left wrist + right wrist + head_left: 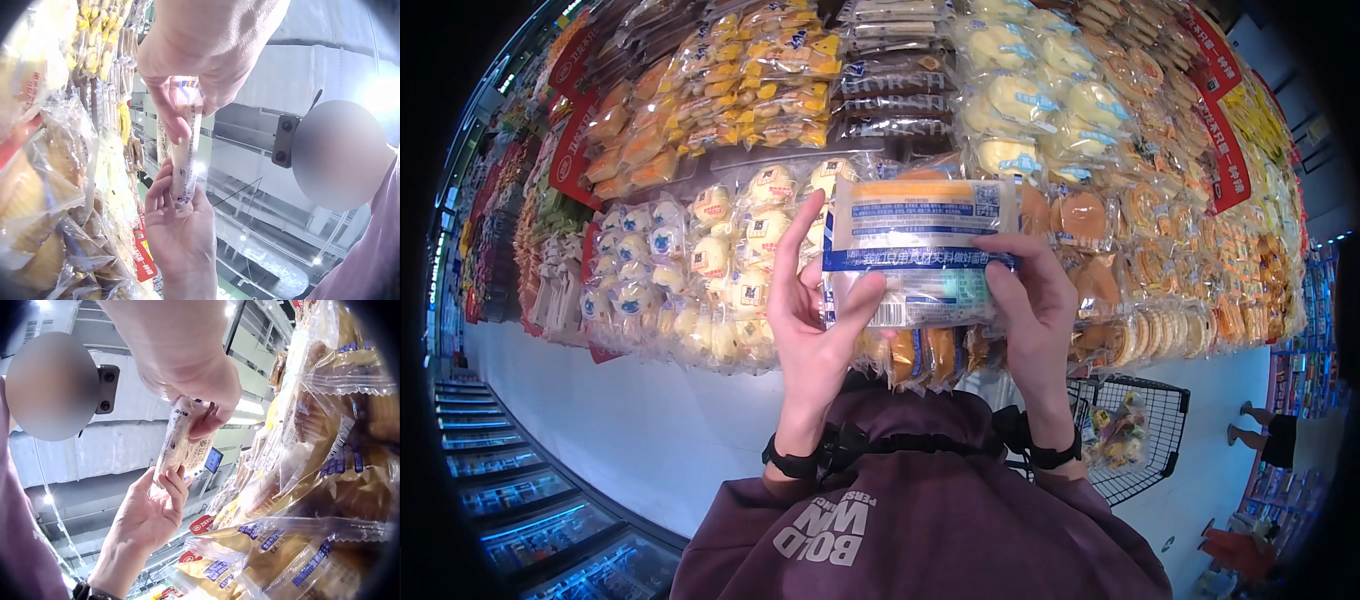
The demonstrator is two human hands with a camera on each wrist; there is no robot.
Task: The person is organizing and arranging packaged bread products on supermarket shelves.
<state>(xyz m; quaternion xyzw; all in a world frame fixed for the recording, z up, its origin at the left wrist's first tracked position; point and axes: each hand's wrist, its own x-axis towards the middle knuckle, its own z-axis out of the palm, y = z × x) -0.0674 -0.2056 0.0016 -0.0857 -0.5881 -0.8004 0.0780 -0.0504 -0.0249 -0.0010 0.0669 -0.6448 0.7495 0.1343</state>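
Note:
A clear plastic package with blue printed bands, a barcode and a square code is held up in front of the chest in the head view. The left hand grips its left end, thumb on the printed face. On the right end, the right hand pinches it with thumb and index finger. Seen edge-on in the left wrist view, the package spans between the left hand above and the right hand below. The right wrist view shows the package between the right hand and left hand.
Stacked rows of bagged breads fill the display beyond and beneath the package. A black wire cart with packaged goods stands at the lower right. Red signs edge the display. Another person's legs show at far right.

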